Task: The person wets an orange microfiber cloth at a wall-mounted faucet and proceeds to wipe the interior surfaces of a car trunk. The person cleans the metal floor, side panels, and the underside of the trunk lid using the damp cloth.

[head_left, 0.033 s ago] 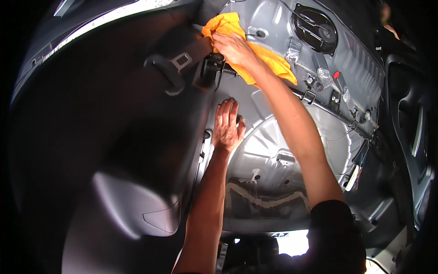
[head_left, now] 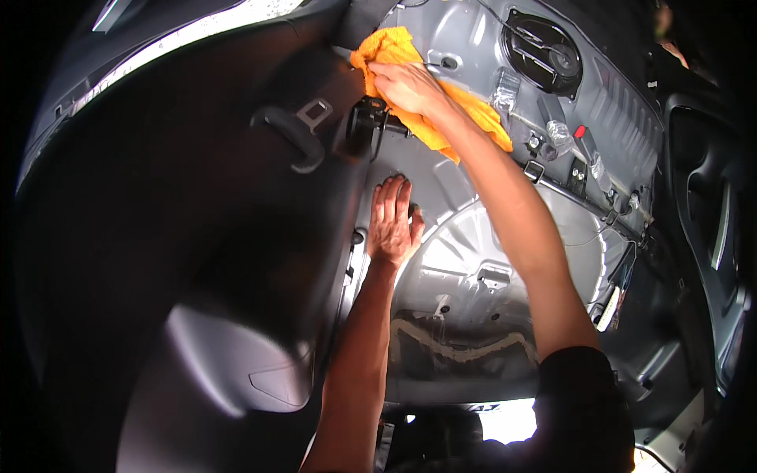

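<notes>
At the top centre my right hand (head_left: 404, 87) is closed on a bunched orange cloth (head_left: 386, 46), pressing it against the grey metal body panel of a car. The cloth's loose end trails under my right forearm towards the right. Lower down, my left hand (head_left: 391, 225) lies flat on the bare metal floor (head_left: 441, 189), fingers stretched out and thumb apart, holding nothing. The floor beside it dips into a round, ribbed well (head_left: 449, 260).
Dark trim with a seat belt buckle (head_left: 316, 113) fills the left side. A black round speaker (head_left: 542, 52) sits in the upper right panel. Plastic-wrapped belt buckles (head_left: 558, 134) stand near a black crossbar (head_left: 579, 197). A white-handled tool (head_left: 608, 309) lies at the right.
My right hand and the cloth have shifted slightly down and to the right, and the cloth's lower edge hangs a little lower. The left hand stays in place.
</notes>
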Demonstrator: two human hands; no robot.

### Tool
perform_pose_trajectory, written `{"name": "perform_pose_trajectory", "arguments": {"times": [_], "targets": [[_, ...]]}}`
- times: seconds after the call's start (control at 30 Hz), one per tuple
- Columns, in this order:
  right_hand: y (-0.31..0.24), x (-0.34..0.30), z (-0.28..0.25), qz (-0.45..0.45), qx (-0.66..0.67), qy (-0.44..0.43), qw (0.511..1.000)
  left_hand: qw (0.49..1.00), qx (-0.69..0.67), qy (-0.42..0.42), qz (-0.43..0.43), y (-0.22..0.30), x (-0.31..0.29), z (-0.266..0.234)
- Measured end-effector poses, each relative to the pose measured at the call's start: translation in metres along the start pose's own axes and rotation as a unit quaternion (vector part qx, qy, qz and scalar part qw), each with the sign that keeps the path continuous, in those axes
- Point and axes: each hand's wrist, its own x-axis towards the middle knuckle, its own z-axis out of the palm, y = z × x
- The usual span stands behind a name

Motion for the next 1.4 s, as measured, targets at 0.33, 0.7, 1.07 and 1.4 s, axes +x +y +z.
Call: {"name": "perform_pose_trajectory", "arguments": {"times": [0.33, 0.7, 1.07, 1.4], "targets": [[0.022, -0.011, 0.002, -0.069, -0.143, 0.106, 0.982, 0.999, -0.005, 0.026, 0.018, 0.009, 0.012, 0.000], [-0.017, -0.035, 0.008, -0.069, -0.209, 0.082, 0.972, 1.000, 0.009, 0.014, 0.023, 0.011, 0.012, -0.004], [0.014, -0.006, -0.034, 0.067, -0.013, 0.007, 0.998, 0.999, 0.018, 0.012, 0.029, 0.009, 0.013, -0.005], [0.049, 0.059, -0.030, -0.078, 0.205, -0.040, 0.975, 0.999, 0.009, 0.009, 0.036, 0.018, 0.022, -0.002]]}}
